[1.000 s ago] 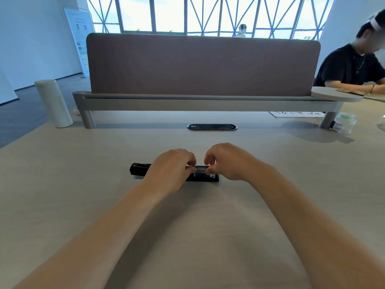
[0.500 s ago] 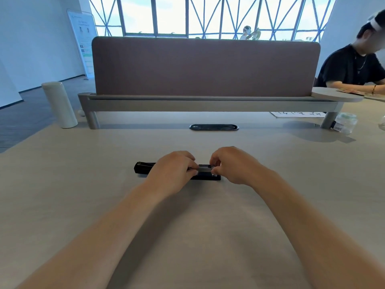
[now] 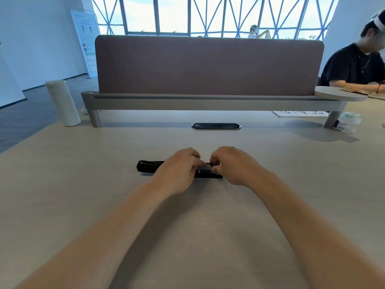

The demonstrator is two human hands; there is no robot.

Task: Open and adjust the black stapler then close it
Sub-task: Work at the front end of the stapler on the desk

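The black stapler (image 3: pixel 148 167) lies flat and lengthwise, left to right, on the light wooden table (image 3: pixel 83 195). My left hand (image 3: pixel 177 170) covers its middle, with the fingers curled over the top. My right hand (image 3: pixel 233 165) pinches a small metallic part at the stapler's right end with its fingertips. Only the stapler's left end and a short stretch between my hands show; the rest is hidden under my hands.
A brown divider panel (image 3: pixel 208 65) on a grey rail closes off the far side of the table. A white cylinder bottle (image 3: pixel 62 103) stands far left, a black cable slot (image 3: pixel 216 126) sits ahead, a clear jar (image 3: pixel 350 122) far right. Another person (image 3: pixel 354 67) sits at the right.
Both hands stay on the stapler; my fingertips have shifted slightly at its right end. The view has tilted a little.
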